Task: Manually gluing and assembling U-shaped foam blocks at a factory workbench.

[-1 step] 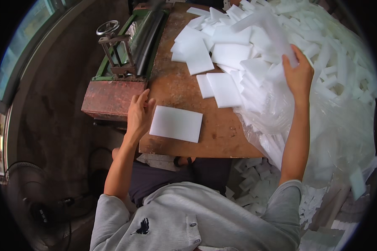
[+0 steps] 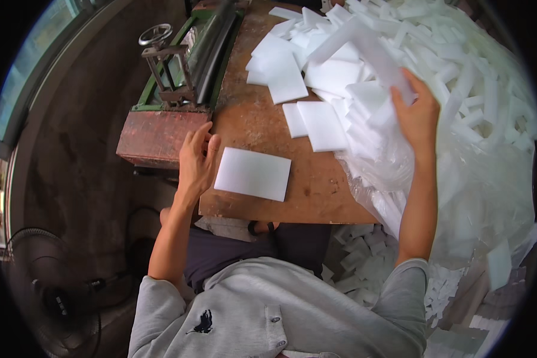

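Note:
My right hand (image 2: 416, 113) grips one end of an L-shaped strip of white foam (image 2: 370, 48), lifted over the heap of foam pieces at the right. A rectangular white foam sheet (image 2: 253, 174) lies flat near the table's front edge. Just left of that sheet is my left hand (image 2: 197, 158), holding nothing, its fingers loosely bent and apart. Its fingertips are close to the red end block (image 2: 152, 137) of a machine; whether they touch it I cannot tell.
A green-framed roller machine (image 2: 182, 65) with a handwheel (image 2: 155, 34) stands along the left of the wooden table (image 2: 244, 125). Flat foam sheets (image 2: 321, 125) lie mid-table. Clear plastic film (image 2: 459, 185) wraps the large foam pile (image 2: 477, 89). Foam offcuts (image 2: 364, 262) lie below the table.
My right hand has moved slightly left and nearer me, bringing the L-shaped foam strip along. My left hand and the foam sheet beside it look nearly the same.

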{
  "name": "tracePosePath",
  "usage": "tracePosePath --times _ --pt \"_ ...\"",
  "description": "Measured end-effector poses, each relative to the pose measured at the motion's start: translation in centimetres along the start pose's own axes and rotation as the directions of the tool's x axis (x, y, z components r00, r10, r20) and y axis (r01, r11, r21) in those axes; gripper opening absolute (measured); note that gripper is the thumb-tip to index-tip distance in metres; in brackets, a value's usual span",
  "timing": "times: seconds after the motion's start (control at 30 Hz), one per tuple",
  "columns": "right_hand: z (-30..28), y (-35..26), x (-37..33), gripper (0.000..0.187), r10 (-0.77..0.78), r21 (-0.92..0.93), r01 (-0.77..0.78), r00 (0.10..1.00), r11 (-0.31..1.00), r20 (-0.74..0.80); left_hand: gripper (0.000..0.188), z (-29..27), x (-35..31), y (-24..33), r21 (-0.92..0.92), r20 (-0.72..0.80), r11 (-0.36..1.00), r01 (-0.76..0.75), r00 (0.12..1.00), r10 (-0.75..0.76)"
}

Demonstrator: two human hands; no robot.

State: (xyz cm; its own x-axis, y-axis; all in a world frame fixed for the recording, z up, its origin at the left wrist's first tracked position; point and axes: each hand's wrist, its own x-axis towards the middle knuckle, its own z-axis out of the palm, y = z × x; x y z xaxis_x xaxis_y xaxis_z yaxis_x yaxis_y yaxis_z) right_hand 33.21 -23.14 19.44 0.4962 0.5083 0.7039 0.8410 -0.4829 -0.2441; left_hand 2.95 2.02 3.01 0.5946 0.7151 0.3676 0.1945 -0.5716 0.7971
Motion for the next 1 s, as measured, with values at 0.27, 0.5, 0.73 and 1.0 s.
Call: tracePosePath --times 0.27,0.5,0.73,1.0 --pt "10.0 -12.6 -13.4 0.04 -0.223 0.379 0.06 0.888 0.923 0.402 0.043 -3.8 -2.4 2.4 0.246 0.193 0.967 0.061 0.975 -0.111" --pt "13.6 -15.8 -13.0 0.05 -0.348 0.628 0.028 0.851 0.778 0.394 0.022 -9.6 -1.1 -2.7 0.302 0.128 0.951 0.066 0.986 -0.109" --pt "16.9 -12.0 -10.1 0.042 -0.155 0.527 -0.213 0.807 0.823 0.569 0.036 -22.8 9.9 -14.0 0.433 -0.304 0.843 0.319 0.932 -0.197" --pt "23.7 -10.4 -6.3 0.037 -0.038 0.492 -0.37 0.769 0.788 0.639 0.037 -16.2 23.1 -20.9 0.44 -0.073 0.858 0.263 0.963 -0.258"
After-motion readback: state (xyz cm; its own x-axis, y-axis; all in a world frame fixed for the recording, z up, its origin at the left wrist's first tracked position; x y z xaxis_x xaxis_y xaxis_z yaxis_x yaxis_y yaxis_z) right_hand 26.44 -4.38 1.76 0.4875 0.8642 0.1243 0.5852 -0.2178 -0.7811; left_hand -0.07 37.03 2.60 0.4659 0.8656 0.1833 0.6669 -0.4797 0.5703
